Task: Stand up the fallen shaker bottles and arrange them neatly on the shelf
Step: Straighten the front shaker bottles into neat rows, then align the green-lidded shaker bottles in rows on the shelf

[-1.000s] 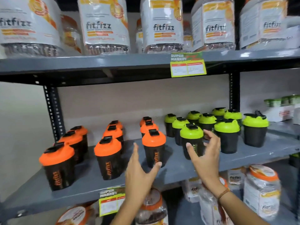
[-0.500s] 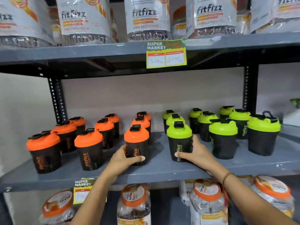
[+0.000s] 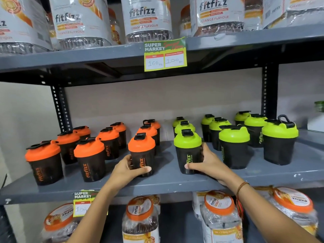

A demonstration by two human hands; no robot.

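Black shaker bottles stand upright in rows on the grey middle shelf (image 3: pixel 175 183): several with orange lids on the left, several with green lids on the right. My left hand (image 3: pixel 127 168) wraps the base of the front orange-lidded shaker (image 3: pixel 142 146). My right hand (image 3: pixel 206 162) grips the lower body of the front green-lidded shaker (image 3: pixel 187 146). Both bottles rest on the shelf near its front edge. No fallen bottle shows.
Large fitfizz jars (image 3: pixel 147 18) fill the shelf above, and orange-lidded jars (image 3: pixel 140 220) sit on the shelf below. Price tags (image 3: pixel 164 55) hang from the upper and middle shelf edges. Black slotted uprights (image 3: pixel 60 109) frame the bay.
A second ago both hands hovered open before the two front shakers. They then closed on them, left on the orange one and right on the green one, and hold them still.
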